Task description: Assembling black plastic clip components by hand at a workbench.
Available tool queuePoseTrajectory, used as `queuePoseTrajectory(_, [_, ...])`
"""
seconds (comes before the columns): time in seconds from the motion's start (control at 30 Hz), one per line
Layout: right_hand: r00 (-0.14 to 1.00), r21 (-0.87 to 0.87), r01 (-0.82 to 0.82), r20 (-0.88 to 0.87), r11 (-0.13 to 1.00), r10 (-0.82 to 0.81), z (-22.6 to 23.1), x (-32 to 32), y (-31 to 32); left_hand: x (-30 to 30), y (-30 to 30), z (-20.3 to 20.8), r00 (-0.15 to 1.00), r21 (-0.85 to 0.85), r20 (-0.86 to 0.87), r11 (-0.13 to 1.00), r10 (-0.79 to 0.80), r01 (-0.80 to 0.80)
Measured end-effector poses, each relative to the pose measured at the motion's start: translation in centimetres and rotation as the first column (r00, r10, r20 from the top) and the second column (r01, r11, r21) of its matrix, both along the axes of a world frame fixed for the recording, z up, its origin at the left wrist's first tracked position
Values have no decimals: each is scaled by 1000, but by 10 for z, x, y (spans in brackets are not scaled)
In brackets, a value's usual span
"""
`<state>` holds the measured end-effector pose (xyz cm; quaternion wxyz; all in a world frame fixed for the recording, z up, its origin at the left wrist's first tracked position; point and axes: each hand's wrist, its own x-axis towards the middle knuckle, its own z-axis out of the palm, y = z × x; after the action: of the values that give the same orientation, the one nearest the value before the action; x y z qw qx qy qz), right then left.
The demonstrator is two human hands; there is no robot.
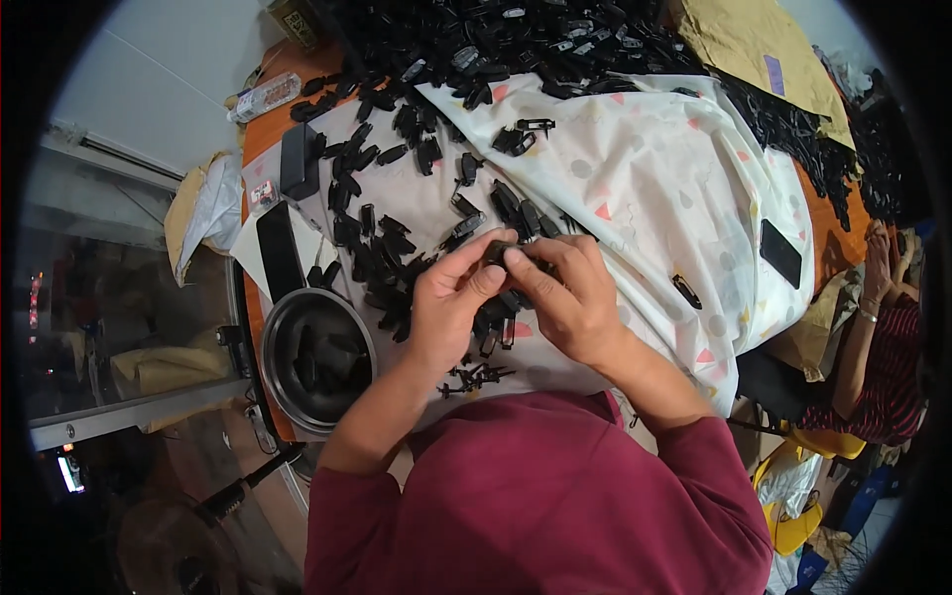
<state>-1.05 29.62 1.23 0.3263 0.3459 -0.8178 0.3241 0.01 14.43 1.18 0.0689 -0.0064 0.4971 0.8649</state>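
Observation:
My left hand (454,299) and my right hand (575,302) meet above the near middle of the table. Both are closed on one small black plastic casing (498,253), pinched between thumbs and fingers; the fingers cover much of it. Below and around them lie many similar black casings (367,260), several partly hidden by my hands. Close to my body sits a little cluster of thin black parts (476,378). To the left stands a round metal bowl (371,369) with dark pieces inside.
A patterned white cloth (645,169) covers much of the table. Black parts heap at the far side (466,45). A phone (780,253) lies right; a dark slab (282,248), a black box (298,161) and a plastic bottle (266,97) lie left. Another person's arm (861,337) shows far right.

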Motion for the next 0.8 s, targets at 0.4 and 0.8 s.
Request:
queuePoseTrajectory(0.4, [492,-268,149,855,952,163,-23,17,12,-30,-41,-31,994,-532,74,847,78,-27])
queuePoseTrajectory(0.8, [598,-173,462,785,870,-161,-56,-6,53,-80,-33,-28,962,-992,-88,-68,-260,-109])
